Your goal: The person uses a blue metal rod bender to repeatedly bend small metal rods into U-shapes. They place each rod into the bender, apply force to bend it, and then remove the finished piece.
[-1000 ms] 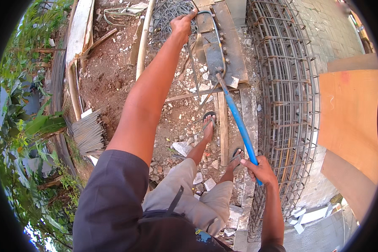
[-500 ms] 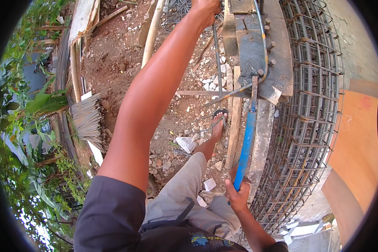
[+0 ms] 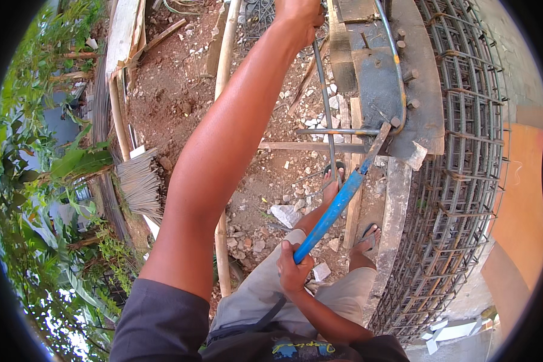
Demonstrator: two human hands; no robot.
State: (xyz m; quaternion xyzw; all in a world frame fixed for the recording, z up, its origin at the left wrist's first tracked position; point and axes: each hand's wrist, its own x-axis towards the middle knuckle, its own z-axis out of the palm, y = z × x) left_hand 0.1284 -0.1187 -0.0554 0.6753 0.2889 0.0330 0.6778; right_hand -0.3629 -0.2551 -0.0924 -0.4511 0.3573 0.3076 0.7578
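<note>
My left hand [image 3: 298,21], cut off at the top edge, is closed around a steel rebar [image 3: 320,69] that runs down past the bench. My right hand [image 3: 294,268] grips the blue pipe handle of a bending bar [image 3: 332,211]. Its metal head [image 3: 375,145] sits at a bolt on the dark bending board [image 3: 428,105], where the rebar turns a rounded corner and extends leftward over the ground. Several upright bolts [image 3: 410,75] stand along the board beside the bar. My fingertips on the left are partly hidden.
A long rebar cage [image 3: 470,139] lies on the right beside orange boards [image 3: 522,193]. On the left are poles [image 3: 117,114], a bundle of thin rods [image 3: 136,181] and plants [image 3: 54,151]. Rubble [image 3: 283,214], wooden strips and my sandalled feet [image 3: 365,238] are below.
The blue handle and my right hand have swung leftward. The rebar's short end has turned from a downward slant to nearly horizontal. The bench appears shifted rightward in view.
</note>
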